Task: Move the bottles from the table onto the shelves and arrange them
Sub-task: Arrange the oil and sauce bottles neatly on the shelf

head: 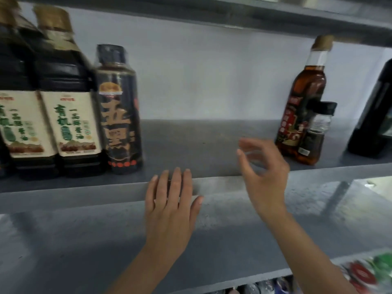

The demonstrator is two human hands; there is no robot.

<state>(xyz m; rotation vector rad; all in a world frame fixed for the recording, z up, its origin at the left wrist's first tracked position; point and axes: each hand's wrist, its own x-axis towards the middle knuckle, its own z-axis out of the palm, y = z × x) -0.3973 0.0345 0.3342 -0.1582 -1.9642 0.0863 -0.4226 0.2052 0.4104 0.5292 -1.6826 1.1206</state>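
Left hand (169, 209) at shelf lip (84, 196); right hand (263, 172) loose, beside amber bottle (303, 98).

Your right hand (266, 175) blurs at its fingers (242, 162), and well to the right of them the frame's edge cuts off a black bottle (373, 115).

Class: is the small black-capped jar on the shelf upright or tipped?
Upright: the small jar stands on its base, black cap uppermost.
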